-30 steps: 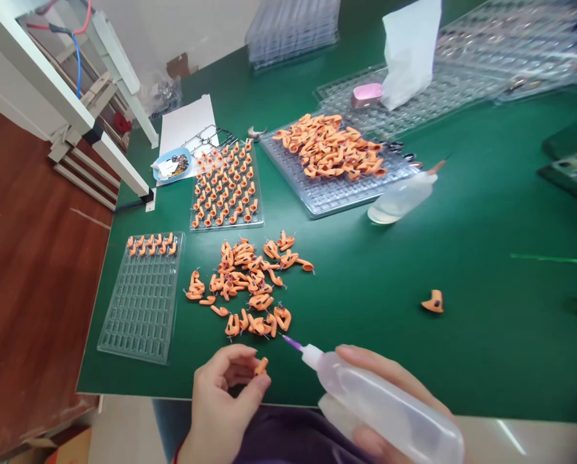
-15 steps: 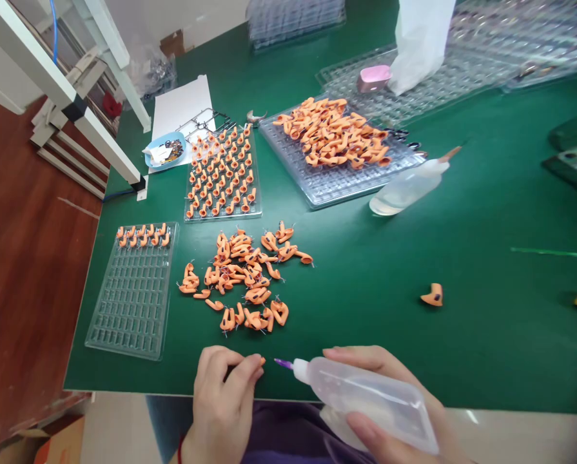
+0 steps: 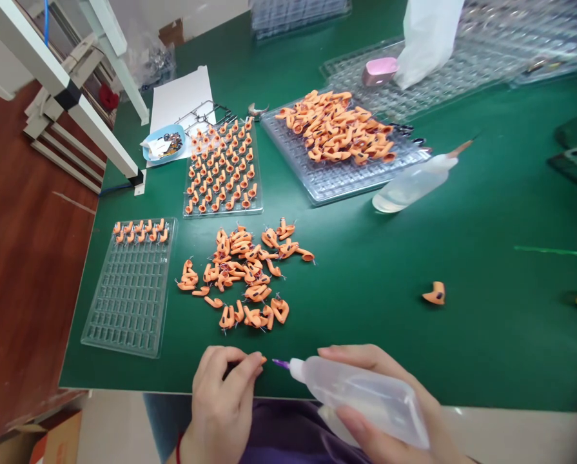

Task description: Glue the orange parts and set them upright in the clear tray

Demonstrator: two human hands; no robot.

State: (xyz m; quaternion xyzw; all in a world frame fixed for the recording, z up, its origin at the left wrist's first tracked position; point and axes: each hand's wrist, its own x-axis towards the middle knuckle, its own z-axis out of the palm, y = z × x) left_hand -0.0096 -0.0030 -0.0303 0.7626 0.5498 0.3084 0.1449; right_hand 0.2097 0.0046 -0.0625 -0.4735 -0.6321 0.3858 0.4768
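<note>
Left hand: the left hand (image 3: 225, 399) is at the near edge of the table, fingertips and thumb pinched together on a small orange piece (image 3: 264, 361); only a bit of it shows past the fingertips.
Right hand: the right hand (image 3: 414, 376), to the right of the left, is wrapped around a squeeze bottle (image 3: 365, 390), translucent and lying at a slant, thumb on the near side.
Bottle tip: a thin purple nozzle (image 3: 281, 364) points left toward the pinched piece, close to it with a small gap between.
Loose pile: curved orange pieces (image 3: 254, 269), some with dark spots, are scattered on the green table (image 3: 356, 277), just beyond the left hand.
Left tray: a clear compartment tray (image 3: 128, 293) with two rows of orange pieces at its far end.
Middle tray: a second tray (image 3: 256, 207), farther away, with many orange pieces standing in rows.
Far heap: a large mound of orange pieces (image 3: 336, 132) on stacked clear trays (image 3: 327, 191).
Right side: another squeeze bottle (image 3: 404, 190) beside the stack; nearer, one lone orange piece (image 3: 436, 294).
Far left: a blue dish (image 3: 165, 160) of small parts, partly on white paper (image 3: 184, 90).
Far right: a pink container (image 3: 381, 69) beside a white bag-like sheet (image 3: 430, 45).
</note>
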